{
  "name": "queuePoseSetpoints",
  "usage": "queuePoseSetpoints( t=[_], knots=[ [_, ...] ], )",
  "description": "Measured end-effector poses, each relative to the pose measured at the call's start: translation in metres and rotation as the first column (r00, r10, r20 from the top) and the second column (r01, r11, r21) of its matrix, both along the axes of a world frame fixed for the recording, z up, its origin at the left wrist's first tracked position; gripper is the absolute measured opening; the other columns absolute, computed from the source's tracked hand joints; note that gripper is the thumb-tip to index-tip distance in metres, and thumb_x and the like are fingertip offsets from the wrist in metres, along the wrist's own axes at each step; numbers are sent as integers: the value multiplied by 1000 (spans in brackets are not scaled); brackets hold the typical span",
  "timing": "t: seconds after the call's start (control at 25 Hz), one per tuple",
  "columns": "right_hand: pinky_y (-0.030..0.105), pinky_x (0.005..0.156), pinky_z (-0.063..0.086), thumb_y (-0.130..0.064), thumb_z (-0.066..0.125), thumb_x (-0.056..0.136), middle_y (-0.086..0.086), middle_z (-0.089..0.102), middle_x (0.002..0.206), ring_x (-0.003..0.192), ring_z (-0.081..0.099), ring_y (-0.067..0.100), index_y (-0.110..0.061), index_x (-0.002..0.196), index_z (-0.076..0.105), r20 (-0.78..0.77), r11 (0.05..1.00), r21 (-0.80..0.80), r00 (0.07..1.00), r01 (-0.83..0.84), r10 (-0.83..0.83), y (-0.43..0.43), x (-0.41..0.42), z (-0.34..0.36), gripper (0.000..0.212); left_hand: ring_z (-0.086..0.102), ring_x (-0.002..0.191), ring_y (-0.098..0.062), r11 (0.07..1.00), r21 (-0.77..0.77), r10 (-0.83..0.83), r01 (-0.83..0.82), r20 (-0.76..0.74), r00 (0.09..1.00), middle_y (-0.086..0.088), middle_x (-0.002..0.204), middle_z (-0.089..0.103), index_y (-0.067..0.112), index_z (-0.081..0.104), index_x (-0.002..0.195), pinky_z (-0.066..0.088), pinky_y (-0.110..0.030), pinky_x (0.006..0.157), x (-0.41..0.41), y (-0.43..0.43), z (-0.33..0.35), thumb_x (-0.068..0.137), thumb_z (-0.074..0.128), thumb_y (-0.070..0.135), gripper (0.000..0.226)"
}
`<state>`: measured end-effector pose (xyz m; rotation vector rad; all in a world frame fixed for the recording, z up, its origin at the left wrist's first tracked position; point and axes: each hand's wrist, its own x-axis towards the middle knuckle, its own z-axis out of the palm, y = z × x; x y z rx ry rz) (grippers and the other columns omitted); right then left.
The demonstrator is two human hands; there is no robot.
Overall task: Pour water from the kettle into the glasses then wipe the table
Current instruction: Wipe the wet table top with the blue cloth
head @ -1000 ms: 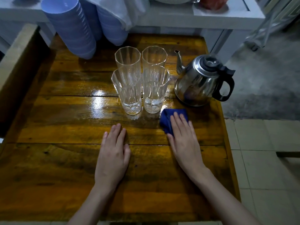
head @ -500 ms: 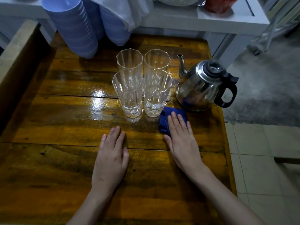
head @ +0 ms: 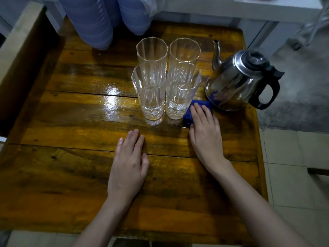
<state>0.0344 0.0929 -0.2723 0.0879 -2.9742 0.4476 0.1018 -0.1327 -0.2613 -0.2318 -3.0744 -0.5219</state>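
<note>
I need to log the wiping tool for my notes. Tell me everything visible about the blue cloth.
The blue cloth is small, dark blue, soft-looking fabric, bunched rather than spread flat. It lies on the wooden table, between the base of the near right glass and the steel kettle. The right hand presses flat on it, fingers covering most of it, so only its left and far edges show. Whether it is wet cannot be told.

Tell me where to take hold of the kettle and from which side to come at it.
Grip the kettle by its black loop handle, coming from the right. The handle juts toward the table's right edge, clear of the glasses, while the spout points away toward the back. The right hand, now flat on the blue cloth, is nearest.
</note>
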Motion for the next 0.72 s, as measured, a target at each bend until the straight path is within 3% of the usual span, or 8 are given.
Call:
queuePoseSetpoints(
  t=[0.32,0.72],
  knots=[
    [51,115,30,-7,52,95,8,42,152,143,34,26,-9,146,42,-21,999,-36,1000,-14,13,8,36,-1,53,20,146,-18,1000,6,6,-6,5,1000,-8,154,31,10,40,143,14,-41,121,4,4,0,96,35,28,50],
    [48,119,20,-20,38,95,2,33,157,147,23,19,-14,151,33,61,999,-44,998,7,-4,-13,79,2,56,23,145,-20,1000,22,7,-7,-14,1000,-10,153,33,9,41,142,14,-40,120,3,0,2,96,35,27,49]
  ],
)
